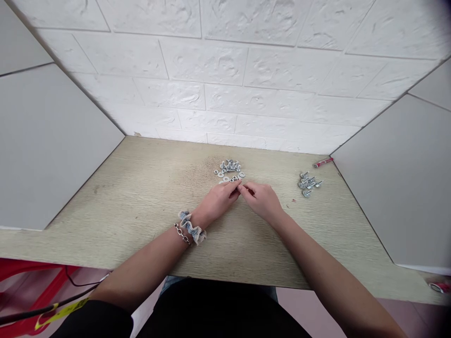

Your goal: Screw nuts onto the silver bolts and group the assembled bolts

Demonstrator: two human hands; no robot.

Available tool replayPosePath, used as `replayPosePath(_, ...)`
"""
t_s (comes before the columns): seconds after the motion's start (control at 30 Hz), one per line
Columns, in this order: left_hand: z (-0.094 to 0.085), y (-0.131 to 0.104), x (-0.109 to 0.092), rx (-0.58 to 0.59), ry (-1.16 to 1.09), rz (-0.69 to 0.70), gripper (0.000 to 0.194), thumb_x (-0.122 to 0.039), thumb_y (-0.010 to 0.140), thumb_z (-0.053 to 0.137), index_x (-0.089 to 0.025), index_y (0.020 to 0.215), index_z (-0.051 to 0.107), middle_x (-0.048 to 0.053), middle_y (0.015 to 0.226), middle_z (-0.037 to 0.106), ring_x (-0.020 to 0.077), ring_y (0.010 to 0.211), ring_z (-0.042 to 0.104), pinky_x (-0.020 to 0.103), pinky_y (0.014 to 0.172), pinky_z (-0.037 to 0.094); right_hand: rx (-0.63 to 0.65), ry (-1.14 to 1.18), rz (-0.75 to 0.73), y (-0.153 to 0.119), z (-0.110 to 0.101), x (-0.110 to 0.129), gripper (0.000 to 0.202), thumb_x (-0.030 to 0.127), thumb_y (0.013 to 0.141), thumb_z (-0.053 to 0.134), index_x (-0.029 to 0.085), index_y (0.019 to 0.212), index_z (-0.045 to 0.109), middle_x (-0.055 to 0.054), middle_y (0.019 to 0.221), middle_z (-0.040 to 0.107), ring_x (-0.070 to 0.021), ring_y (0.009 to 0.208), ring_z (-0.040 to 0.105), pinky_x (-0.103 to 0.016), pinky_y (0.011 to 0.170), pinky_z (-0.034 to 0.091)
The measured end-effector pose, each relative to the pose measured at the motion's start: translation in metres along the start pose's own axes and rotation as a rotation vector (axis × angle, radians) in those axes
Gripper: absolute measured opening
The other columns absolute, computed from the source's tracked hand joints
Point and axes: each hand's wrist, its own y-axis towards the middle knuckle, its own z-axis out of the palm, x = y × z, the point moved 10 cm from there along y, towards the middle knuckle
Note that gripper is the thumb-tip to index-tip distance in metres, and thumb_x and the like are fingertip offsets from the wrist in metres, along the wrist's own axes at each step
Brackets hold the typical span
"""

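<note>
My left hand [219,199] and my right hand [260,198] meet at the fingertips above the middle of the wooden tabletop [141,188]. The fingers of both are closed together, and whatever they pinch is too small and hidden to name. Just beyond them lie loose washers [226,179] and small nuts [234,178], partly covered by my fingers. Behind these sits a cluster of silvery bolts [230,165]. Another group of bolts, with washers at their heads [309,183], rests to the right of my right hand.
A red cylindrical object [323,162] lies by the right panel [398,188]. A second red item [439,287] is at the far right edge. A white brick-patterned wall [225,94] closes the back, and a grey panel [52,150] stands at left.
</note>
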Motion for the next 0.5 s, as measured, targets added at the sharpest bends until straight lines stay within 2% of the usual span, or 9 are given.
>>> replayPosePath(0.07,-0.0005,0.0003,-0.0008,0.005,-0.008,-0.002,0.03,-0.026,0.085,0.044,-0.014,0.112,0.053,0.007,0.092,0.063,0.0141,0.079,0.058,0.025,0.072,0.046,-0.002,-0.01,0.007,-0.0006,-0.0011,0.0005,0.033,0.043,0.084,0.036,0.021,0.076,0.059,0.001,0.061,0.056,-0.0108,0.055,0.046,-0.022,0.051,0.027)
replayPosePath(0.2,-0.0015,0.001,-0.0029,0.019,-0.04,0.001,0.029,-0.021,0.083,0.046,-0.018,0.111,0.053,0.004,0.094,0.063,0.013,0.081,0.058,0.023,0.073,0.045,-0.011,0.015,0.017,-0.0014,-0.0018,0.001,0.023,0.037,0.078,0.046,0.023,0.092,0.056,0.003,0.061,0.055,-0.01,0.051,0.046,-0.021,0.051,0.028)
replayPosePath(0.3,-0.0012,0.0012,-0.0026,0.02,-0.049,0.0,0.03,-0.018,0.082,0.047,-0.018,0.111,0.053,0.004,0.096,0.063,0.0128,0.082,0.058,0.023,0.074,0.045,-0.004,0.016,0.005,-0.0008,0.0002,0.0014,0.021,0.034,0.077,0.047,0.022,0.092,0.055,0.003,0.062,0.055,-0.0102,0.052,0.046,-0.021,0.051,0.028)
replayPosePath(0.4,-0.0021,0.0014,-0.0028,0.002,-0.026,0.004,0.027,-0.021,0.083,0.046,-0.017,0.108,0.055,0.005,0.094,0.063,0.0137,0.082,0.058,0.024,0.073,0.045,-0.001,0.0,0.006,-0.0004,0.0004,0.0006,0.022,0.036,0.081,0.042,0.022,0.087,0.057,0.002,0.064,0.056,-0.0111,0.056,0.047,-0.022,0.052,0.028)
replayPosePath(0.5,-0.0025,0.0018,-0.0037,0.006,-0.03,0.002,0.03,-0.023,0.084,0.046,-0.018,0.113,0.053,0.004,0.091,0.063,0.0134,0.079,0.058,0.024,0.07,0.044,-0.007,0.017,0.02,-0.0008,-0.0012,-0.0001,0.023,0.038,0.081,0.041,0.022,0.091,0.054,0.002,0.064,0.056,-0.0109,0.055,0.047,-0.022,0.051,0.027)
